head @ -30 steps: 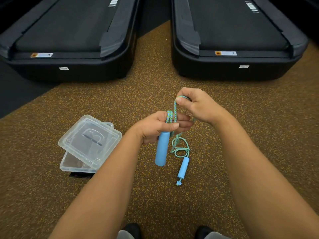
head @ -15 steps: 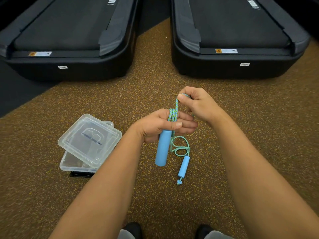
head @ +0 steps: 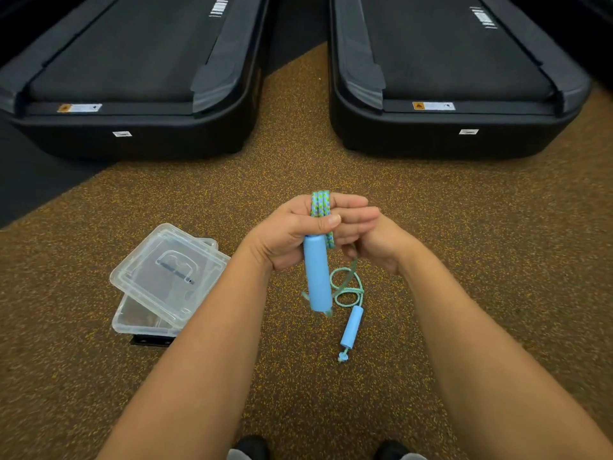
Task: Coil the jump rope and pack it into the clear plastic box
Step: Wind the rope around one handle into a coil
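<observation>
Since the earlier frame our right hand (head: 374,242) had dropped from above our left hand (head: 292,234) to lie pressed against its fingers, and more rope (head: 320,204) had gathered into loops over the left.

At the far left, on the brown speckled floor (head: 99,376), the clear plastic box (head: 139,322) sat with its lid (head: 169,275) resting askew across its top, well apart from our hands. Beyond it stood two black treadmills, one at left (head: 132,78) and one at right (head: 457,78).

Our left hand was closed around the top of a blue handle (head: 317,277), which hung upright below the fist, with several turns of the green and blue rope wrapped over its fingers. Our right hand was curled shut on the rope strand that ran down from it. Below, the rest of the rope lay in a small loop on the floor, ending at the second blue handle (head: 351,327), lying just right of the hanging one.
</observation>
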Motion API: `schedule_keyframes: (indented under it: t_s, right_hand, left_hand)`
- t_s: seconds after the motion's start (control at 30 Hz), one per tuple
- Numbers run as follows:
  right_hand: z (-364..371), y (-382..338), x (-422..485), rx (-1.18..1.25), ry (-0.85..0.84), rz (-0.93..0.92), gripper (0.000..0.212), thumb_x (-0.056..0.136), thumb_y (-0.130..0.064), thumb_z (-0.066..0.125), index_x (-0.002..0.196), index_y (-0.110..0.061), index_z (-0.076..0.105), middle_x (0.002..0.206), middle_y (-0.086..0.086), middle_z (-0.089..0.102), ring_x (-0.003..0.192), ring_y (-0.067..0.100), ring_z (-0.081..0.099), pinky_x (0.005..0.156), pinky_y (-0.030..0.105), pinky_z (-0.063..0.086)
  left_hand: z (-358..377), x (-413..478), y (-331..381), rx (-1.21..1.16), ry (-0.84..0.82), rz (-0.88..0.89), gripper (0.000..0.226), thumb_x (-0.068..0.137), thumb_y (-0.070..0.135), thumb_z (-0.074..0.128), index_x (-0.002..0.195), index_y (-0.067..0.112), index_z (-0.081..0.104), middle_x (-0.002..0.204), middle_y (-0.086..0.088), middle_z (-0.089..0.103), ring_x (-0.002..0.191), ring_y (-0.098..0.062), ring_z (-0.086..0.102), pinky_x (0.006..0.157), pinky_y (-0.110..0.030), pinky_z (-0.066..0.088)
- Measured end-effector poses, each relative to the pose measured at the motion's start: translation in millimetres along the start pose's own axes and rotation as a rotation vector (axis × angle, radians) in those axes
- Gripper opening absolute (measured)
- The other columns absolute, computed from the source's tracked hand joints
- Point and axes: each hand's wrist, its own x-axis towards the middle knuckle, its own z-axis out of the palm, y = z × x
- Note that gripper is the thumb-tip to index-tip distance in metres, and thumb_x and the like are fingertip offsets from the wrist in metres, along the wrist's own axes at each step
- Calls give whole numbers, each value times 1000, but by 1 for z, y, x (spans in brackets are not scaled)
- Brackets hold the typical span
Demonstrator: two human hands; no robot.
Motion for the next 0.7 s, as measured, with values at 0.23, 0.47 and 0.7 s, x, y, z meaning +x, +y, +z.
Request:
schedule_keyframes:
  t_s: [0.23,0.47,0.7]
  right_hand:
    - [-1,2,-5,-78,-72,133,20,96,-17,52,81,-9,64,56,1,51,43,10,38,50,26,40]
    - [-4,-14,-7,-345,-117,171,22,95,-17,52,86,-4,68,56,3,49,46,11,40,49,24,40]
    - [-8,-41,-15,-554,-156,186,20,91,-16,57,82,-3,68,59,7,41,53,15,38,52,27,38]
  left_hand:
    - [-9,0,-1,-42,171,89,48,87,-4,43,135,-3,40,135,-19,53,125,-30,51,102,-38,44]
    - [-14,2,-8,-1,257,66,50,86,-5,47,136,0,40,137,-19,50,127,-27,50,107,-37,39]
    - [-16,2,-14,164,262,17,47,90,-9,46,136,-1,40,135,-18,51,122,-19,55,105,-30,41]
